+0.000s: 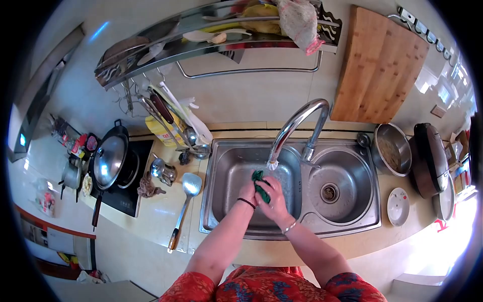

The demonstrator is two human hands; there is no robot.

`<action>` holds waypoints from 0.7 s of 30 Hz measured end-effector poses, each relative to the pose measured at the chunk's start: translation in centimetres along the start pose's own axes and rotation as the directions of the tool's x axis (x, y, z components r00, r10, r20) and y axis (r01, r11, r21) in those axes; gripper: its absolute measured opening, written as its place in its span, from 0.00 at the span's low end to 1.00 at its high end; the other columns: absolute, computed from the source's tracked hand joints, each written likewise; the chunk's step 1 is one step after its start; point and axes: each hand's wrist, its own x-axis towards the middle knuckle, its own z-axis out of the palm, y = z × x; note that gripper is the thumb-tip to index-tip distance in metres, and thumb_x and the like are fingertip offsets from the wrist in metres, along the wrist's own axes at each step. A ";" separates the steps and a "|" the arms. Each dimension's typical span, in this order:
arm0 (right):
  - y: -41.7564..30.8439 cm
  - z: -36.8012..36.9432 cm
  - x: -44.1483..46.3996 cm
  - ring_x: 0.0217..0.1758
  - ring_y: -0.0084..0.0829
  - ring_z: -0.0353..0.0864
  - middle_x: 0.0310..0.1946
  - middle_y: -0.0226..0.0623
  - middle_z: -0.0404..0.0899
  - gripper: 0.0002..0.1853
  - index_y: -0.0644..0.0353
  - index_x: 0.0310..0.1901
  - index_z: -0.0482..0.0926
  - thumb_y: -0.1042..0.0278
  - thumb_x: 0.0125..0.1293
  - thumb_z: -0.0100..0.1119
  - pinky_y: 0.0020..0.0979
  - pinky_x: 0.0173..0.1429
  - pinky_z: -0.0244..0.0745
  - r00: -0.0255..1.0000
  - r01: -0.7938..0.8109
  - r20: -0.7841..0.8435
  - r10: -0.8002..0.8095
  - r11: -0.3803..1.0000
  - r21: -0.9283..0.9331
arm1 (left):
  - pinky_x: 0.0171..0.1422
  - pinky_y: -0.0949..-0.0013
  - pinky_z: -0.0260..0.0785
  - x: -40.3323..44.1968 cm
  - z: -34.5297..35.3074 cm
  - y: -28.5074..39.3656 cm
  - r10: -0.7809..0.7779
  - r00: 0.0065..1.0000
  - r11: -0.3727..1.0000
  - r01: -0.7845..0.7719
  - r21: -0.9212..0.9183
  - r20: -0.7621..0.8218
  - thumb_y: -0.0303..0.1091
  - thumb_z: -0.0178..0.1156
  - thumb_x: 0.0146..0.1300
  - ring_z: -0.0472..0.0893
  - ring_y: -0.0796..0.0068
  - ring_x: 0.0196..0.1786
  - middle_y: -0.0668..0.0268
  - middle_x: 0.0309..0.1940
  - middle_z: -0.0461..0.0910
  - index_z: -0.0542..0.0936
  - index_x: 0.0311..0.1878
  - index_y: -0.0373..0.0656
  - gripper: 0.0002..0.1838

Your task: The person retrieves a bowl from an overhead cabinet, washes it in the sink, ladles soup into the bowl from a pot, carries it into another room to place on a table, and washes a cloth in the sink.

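Observation:
Both hands are together over the left, rectangular basin of the steel sink [221, 166], just below the tip of the chrome faucet [297, 123]. Bunched between them is a dark green cloth [259, 182], its top sticking out above the fingers. My left hand [247, 193], with a dark band at the wrist, is closed against the cloth's left side. Wrapped over the cloth from the right is my right hand [272, 197], which has a bracelet at the wrist. Part of the cloth is hidden by the fingers.
Left of the sink lies a spatula [189, 201], with a metal pot [163, 171] and a lidded wok [109, 160] on the stove beyond. To the right are a round basin [347, 166], a steel bowl [385, 132], a small plate [398, 211] and a leaning cutting board [377, 65].

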 end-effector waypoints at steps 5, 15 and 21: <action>0.8 1.1 -0.4 0.42 0.51 0.71 0.41 0.50 0.69 0.16 0.61 0.43 0.72 0.67 0.54 0.60 0.40 0.49 0.69 0.986 -0.167 -0.019 0.168 0.985 0.035 | 0.34 0.70 0.72 -0.7 1.6 -1.7 0.177 0.975 0.984 -0.171 0.056 -0.135 0.34 0.56 0.60 0.77 0.75 0.33 0.65 0.29 0.75 0.75 0.36 0.42 0.06; 3.1 2.4 2.1 0.36 0.36 0.78 0.36 0.40 0.76 0.14 0.61 0.44 0.73 0.59 0.65 0.47 0.36 0.36 0.74 0.328 -0.799 0.469 0.820 -0.025 0.601 | 0.31 0.69 0.68 -1.9 4.2 -0.8 0.647 0.758 0.147 -0.237 0.960 0.088 0.40 0.55 0.60 0.76 0.71 0.23 0.55 0.20 0.77 0.78 0.32 0.37 0.14; 2.2 -0.8 4.6 0.33 0.36 0.77 0.34 0.34 0.76 0.15 0.49 0.41 0.71 0.50 0.67 0.38 0.40 0.29 0.73 0.149 -0.883 0.758 0.635 -0.259 0.391 | 0.34 0.58 0.70 -3.0 6.2 0.4 0.596 0.710 -0.093 -0.402 0.911 0.374 0.43 0.53 0.60 0.77 0.50 0.32 0.50 0.26 0.77 0.77 0.31 0.41 0.14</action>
